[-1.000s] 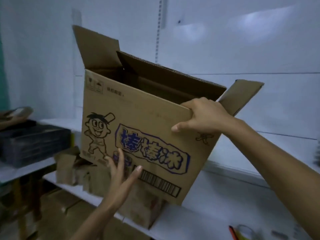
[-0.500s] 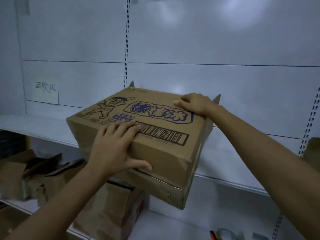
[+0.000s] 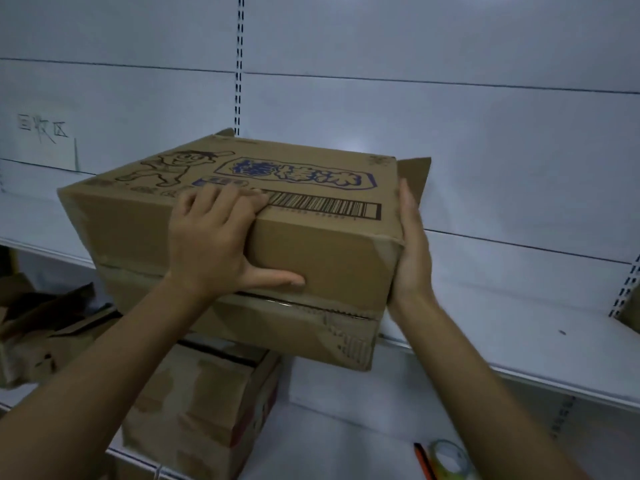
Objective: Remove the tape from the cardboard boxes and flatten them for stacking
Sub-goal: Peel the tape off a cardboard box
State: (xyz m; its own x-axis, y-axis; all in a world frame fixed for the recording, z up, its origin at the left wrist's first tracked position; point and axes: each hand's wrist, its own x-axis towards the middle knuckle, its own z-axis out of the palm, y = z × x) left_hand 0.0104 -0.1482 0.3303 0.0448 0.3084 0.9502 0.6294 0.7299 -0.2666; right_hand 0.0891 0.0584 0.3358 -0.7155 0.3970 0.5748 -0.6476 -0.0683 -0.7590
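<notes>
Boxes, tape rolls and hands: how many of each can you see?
Whole boxes: 2, the held box and the lower box.
Tape rolls: 1, the tape roll.
Hands: 2, the left hand and the right hand.
Total: 5, leaving out the crumpled cardboard.

Matt brown corrugated cardboard box (image 3: 322, 261) is showing glossy clear tape (image 3: 287, 301) along its seam; white shelf (image 3: 519, 341) is looking smooth, painted metal.

Top box (image 3: 311, 258) sits out in front of the shelf (image 3: 519, 341), left hand (image 3: 211, 244) over its near top edge, right hand (image 3: 412, 258) against its right side (lower box (image 3: 207, 403) directly underneath). Tape roll (image 3: 450, 459) way down right.
</notes>
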